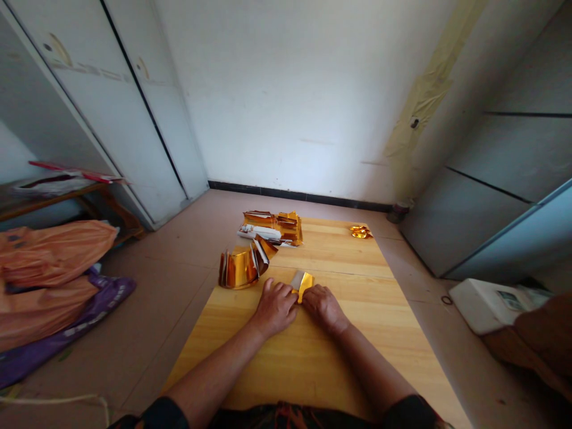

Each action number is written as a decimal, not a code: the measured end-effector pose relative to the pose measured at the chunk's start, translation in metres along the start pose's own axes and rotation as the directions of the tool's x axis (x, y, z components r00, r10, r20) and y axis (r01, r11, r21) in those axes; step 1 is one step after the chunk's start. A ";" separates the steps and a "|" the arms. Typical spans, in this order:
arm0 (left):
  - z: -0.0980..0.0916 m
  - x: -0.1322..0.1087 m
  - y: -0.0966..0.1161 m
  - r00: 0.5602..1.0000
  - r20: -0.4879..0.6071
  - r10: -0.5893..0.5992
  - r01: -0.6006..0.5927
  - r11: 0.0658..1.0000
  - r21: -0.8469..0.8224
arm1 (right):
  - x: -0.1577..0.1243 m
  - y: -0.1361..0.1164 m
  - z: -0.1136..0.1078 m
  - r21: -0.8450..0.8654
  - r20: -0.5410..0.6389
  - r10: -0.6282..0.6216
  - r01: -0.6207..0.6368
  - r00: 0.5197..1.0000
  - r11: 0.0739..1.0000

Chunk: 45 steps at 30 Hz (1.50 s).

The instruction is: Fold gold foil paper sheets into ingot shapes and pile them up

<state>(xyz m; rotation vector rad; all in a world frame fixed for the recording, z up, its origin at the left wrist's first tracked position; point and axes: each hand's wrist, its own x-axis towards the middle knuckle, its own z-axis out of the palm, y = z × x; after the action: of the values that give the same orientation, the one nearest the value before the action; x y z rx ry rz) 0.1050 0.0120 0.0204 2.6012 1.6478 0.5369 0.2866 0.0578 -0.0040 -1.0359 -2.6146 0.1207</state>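
Observation:
A small sheet of gold foil paper [305,281] with a pale grey part lies on the wooden table between my hands. My left hand [276,305] grips its left edge with curled fingers. On the opposite edge, my right hand [325,307] has its fingers bent down and pressed on the paper. Just beyond my left hand stands a curved stack of gold foil sheets [241,266] with white edges showing. Behind that is a second pile of gold and white paper [286,226]. A few shiny folded gold pieces [360,232] lie at the far right corner.
The wooden table [357,286] reaches toward the white wall. Orange and purple bags [58,256] lie on the left, below a wooden shelf [67,196]. A white foam box [482,304] and a grey refrigerator-like cabinet [487,196] stand on the right.

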 end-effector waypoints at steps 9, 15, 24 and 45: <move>0.014 0.000 -0.002 0.995 -0.102 -0.007 0.010 0.999 0.031 | -0.003 0.005 -0.010 0.205 0.000 -0.015 0.014 1.000 0.979; 0.019 -0.004 -0.002 0.991 -0.136 -0.012 0.014 1.000 0.014 | -0.012 0.013 -0.009 0.227 -0.094 -0.062 0.082 0.994 0.970; 0.009 -0.012 -0.003 0.998 -0.061 0.023 -0.024 1.000 -0.012 | 0.002 0.009 0.000 0.275 -0.069 0.155 -0.130 0.986 0.953; 0.020 -0.018 -0.008 0.997 -0.040 0.064 -0.061 0.995 0.075 | 0.020 -0.006 0.002 -0.173 0.051 0.210 -0.198 0.976 0.965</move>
<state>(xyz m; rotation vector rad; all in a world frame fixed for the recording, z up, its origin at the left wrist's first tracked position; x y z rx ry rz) 0.0966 0.0031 -0.0049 2.7199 1.6339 0.5486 0.2689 0.0672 0.0008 -1.3827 -2.6080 -0.0162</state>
